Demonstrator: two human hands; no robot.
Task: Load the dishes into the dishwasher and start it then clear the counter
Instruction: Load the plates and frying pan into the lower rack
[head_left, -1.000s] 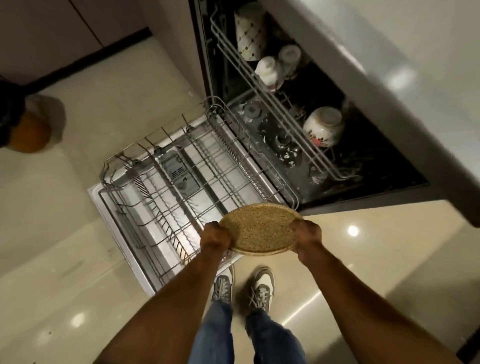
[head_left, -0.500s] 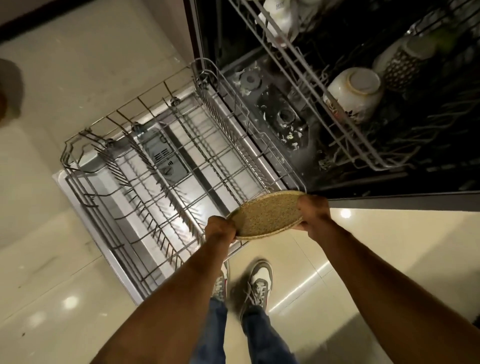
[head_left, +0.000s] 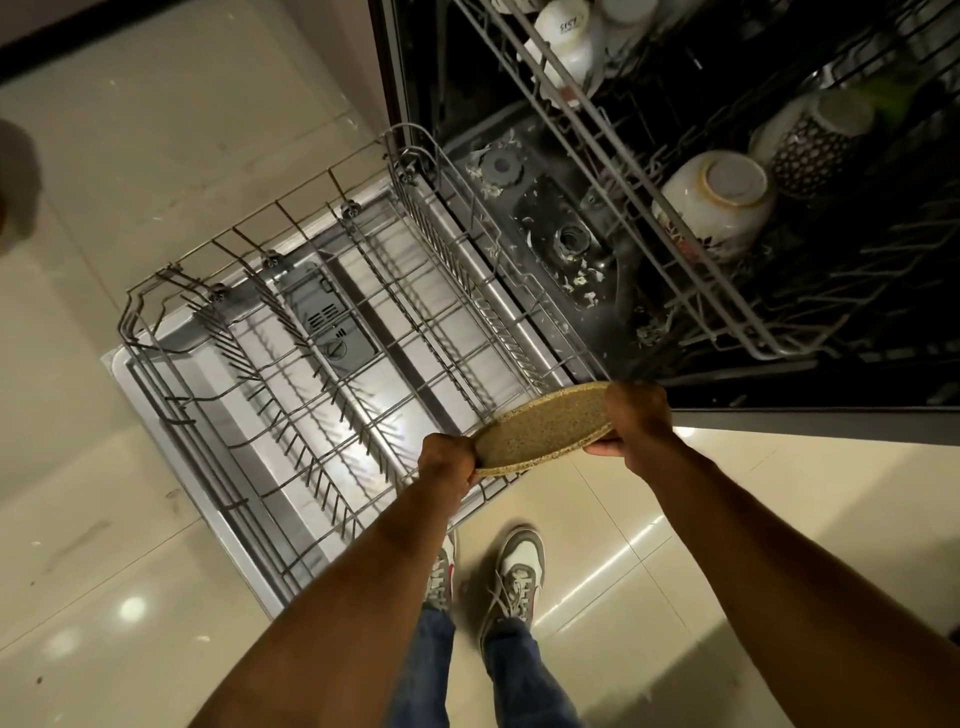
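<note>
A speckled tan plate (head_left: 545, 428) is tilted on edge above the near right corner of the pulled-out lower rack (head_left: 322, 364). My left hand (head_left: 448, 460) grips its near left rim and my right hand (head_left: 636, 415) grips its right rim. The lower rack holds no dishes and rests on the open dishwasher door (head_left: 171, 415). The upper rack (head_left: 727, 291) carries a white bowl (head_left: 719, 200) turned upside down, a patterned cup (head_left: 815, 145) and white mugs (head_left: 566, 39).
The dishwasher tub floor (head_left: 566, 244) shows scattered food bits around the filter. Glossy tiled floor (head_left: 130, 571) lies to the left and behind me. My shoes (head_left: 514, 577) stand just short of the door's edge. A dark cabinet plinth (head_left: 78, 31) runs along the top left.
The plate has tipped from nearly flat to steeply tilted and moved forward over the rack's corner. The view has shifted closer to the dishwasher, and both hands keep their grip.
</note>
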